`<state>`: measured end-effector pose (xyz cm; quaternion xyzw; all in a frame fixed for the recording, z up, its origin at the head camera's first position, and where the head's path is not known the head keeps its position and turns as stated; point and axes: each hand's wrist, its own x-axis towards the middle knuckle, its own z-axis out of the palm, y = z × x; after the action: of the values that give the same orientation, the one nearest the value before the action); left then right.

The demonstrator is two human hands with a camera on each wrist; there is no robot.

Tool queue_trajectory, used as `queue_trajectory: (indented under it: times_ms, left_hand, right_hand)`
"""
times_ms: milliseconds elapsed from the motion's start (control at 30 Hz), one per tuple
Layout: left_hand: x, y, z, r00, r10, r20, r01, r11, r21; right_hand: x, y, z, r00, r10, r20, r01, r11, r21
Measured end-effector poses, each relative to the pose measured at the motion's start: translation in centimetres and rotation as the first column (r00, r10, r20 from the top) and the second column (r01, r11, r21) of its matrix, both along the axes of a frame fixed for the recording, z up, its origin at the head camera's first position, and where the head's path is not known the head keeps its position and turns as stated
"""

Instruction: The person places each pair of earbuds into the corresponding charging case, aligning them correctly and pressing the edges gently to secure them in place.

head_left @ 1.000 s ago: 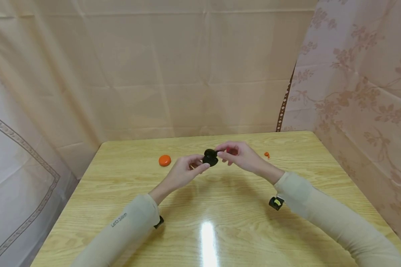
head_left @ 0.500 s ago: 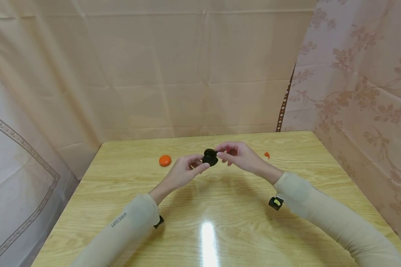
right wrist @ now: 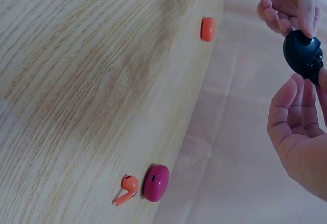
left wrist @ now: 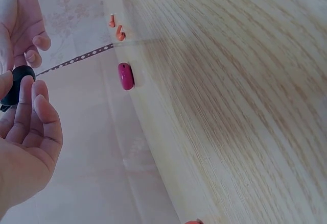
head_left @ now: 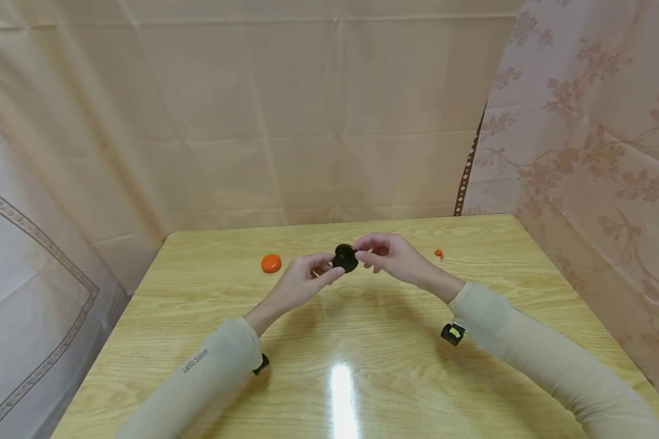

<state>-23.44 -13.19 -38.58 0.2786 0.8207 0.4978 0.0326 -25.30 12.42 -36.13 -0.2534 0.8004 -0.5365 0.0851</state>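
My left hand (head_left: 304, 280) holds a black earbud case (head_left: 345, 264) above the table, thumb on its near side and fingers behind, with the lid raised. From the other side, my right hand (head_left: 396, 261) pinches a small dark piece, apparently a black earbud, at the right edge between lid and base; the fingertips mostly hide it. In the right wrist view the case (right wrist: 298, 55) shows its rounded dark shell, with the fingertips of both hands right at its ends. The left wrist view shows only part of the case (left wrist: 23, 73) between the fingers.
On the wooden table (head_left: 384, 366), a round orange case (head_left: 271, 263) lies to the left. A pink case (right wrist: 156, 183) sits near the back edge, beside orange earbuds (left wrist: 120, 33) on the right. A curtain (head_left: 307, 122) hangs behind the table.
Both hands stay almost in place around the black case. The right fingertips have shifted very slightly, and the pink patch seen between them earlier is now hidden in the head view.
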Motion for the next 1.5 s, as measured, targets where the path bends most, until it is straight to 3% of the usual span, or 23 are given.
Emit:
queue_trajectory:
  times_ms: [1500]
  left_hand:
    - [-0.08, 0.07, -0.18, 1.000, -0.008, 0.001, 0.008, 1.000, 0.022]
  right_hand:
    - [-0.06, 0.04, -0.20, 1.000, -0.029, 0.000, 0.029, 0.999, 0.025]
